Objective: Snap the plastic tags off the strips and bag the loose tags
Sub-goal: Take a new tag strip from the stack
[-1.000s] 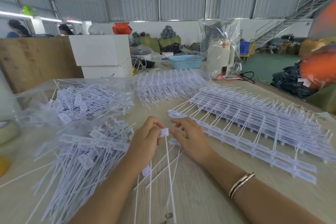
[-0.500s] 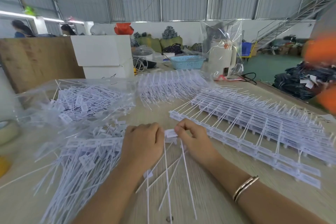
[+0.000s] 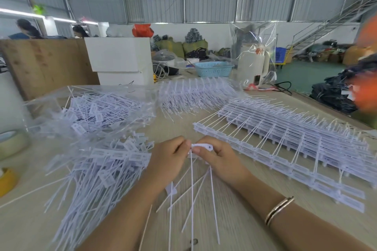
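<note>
Item in hand: short white plastic strip of flat tags with long thin tails (image 3: 201, 146), pinched at its head between left hand (image 3: 168, 159) and right hand (image 3: 221, 158), fingers curled on it, over the pale wooden table (image 3: 234, 220).

Left of the hands: heap of loose white tags (image 3: 98, 169), snapped off, apparently not yet bagged.

Beyond that heap: clear plastic bag part-filled with tags (image 3: 91, 108).

Right of the hands: stacked unbroken white strips (image 3: 285, 140); more behind (image 3: 195, 93). Judged: most work remains.
</note>
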The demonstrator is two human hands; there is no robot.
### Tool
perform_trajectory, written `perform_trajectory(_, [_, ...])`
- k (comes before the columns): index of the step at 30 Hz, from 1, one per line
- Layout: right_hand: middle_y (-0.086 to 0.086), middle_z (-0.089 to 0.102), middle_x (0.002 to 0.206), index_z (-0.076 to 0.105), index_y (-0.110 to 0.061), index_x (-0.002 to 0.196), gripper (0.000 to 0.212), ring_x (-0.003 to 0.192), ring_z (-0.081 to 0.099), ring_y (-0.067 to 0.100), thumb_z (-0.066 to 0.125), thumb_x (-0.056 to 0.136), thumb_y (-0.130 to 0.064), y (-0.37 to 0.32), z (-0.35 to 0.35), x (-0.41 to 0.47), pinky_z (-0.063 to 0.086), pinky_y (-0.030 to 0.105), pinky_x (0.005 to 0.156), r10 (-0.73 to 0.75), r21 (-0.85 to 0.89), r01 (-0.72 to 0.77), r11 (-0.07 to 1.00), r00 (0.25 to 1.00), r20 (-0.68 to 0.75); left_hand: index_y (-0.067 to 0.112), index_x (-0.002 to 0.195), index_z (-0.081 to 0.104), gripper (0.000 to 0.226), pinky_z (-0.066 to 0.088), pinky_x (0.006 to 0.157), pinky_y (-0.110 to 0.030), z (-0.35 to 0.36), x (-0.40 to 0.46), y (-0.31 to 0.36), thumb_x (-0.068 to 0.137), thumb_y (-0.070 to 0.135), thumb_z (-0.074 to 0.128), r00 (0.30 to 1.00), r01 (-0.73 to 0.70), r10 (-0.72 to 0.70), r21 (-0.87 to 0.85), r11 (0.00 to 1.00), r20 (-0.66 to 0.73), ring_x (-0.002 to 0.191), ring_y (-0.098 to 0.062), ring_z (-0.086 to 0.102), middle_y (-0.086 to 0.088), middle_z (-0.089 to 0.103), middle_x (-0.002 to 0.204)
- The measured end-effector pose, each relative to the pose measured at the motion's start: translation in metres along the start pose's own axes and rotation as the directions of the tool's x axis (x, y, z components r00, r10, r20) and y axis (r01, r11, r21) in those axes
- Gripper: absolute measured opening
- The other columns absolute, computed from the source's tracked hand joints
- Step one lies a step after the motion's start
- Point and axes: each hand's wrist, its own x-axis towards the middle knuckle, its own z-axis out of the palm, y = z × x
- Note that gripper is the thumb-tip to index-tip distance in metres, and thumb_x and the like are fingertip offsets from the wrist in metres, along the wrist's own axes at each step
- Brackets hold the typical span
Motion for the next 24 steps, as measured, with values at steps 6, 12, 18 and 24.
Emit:
perform_trajectory(6, [-0.015, 0.058, 0.072, 0.063, -0.026, 0.078, 0.013, 0.074, 0.057, 0.009, 0.060, 0.090, -0.021, -0.004, 0.002, -0.001, 0.040, 0.058, 0.085, -0.107, -0.164, 0.095, 0.982, 0.992, -0.066, 0.026, 0.052, 0.044, 0.046, 0.028, 0.053, -0.022, 0.004, 0.001, 0.004, 0.097, 0.019, 0.048, 0.997, 0.072, -0.074, -0.160, 0.984, 0.000, 0.050, -0.006, 0.038, 0.013, 0.041, 0.044])
perform_trajectory(12, [-0.009, 0.061, 0.067, 0.063, -0.011, 0.078, 0.017, 0.064, 0.054, 0.008, 0.054, 0.091, -0.017, -0.002, 0.000, -0.002, 0.045, 0.019, 0.066, -0.047, 0.207, 0.048, 0.977, 0.999, -0.008, 0.017, 0.059, 0.042, 0.039, 0.028, 0.052, -0.021, 0.006, -0.003, 0.008, 0.098, 0.019, 0.045, 0.999, 0.038, -0.036, -0.192, 0.981, 0.014, 0.052, -0.009, 0.036, 0.008, 0.038, 0.053])
perform_trajectory(18, [-0.005, 0.060, 0.071, 0.062, -0.004, 0.083, 0.019, 0.066, 0.054, 0.013, 0.053, 0.093, -0.018, 0.008, -0.016, 0.003, 0.045, 0.019, 0.068, 0.085, 0.350, -0.056, 0.935, 0.994, -0.069, 0.015, 0.060, 0.046, 0.040, 0.032, 0.054, -0.014, -0.014, 0.003, 0.002, 0.099, 0.022, 0.042, 0.988, 0.054, -0.093, -0.289, 0.956, -0.124, 0.054, -0.007, 0.043, 0.008, 0.047, 0.054])
perform_trajectory(24, [-0.017, 0.054, 0.100, 0.056, -0.030, 0.106, 0.015, 0.105, 0.049, 0.009, 0.055, 0.093, -0.023, 0.009, -0.004, 0.003, 0.038, 0.031, 0.097, 0.110, -0.293, -0.155, 0.944, 0.980, -0.164, 0.018, 0.083, 0.055, 0.021, 0.029, 0.048, -0.026, -0.002, -0.004, -0.001, 0.088, 0.028, 0.037, 0.987, -0.144, 0.147, 0.056, 0.988, -0.058, 0.047, -0.006, 0.042, 0.002, 0.047, 0.054])
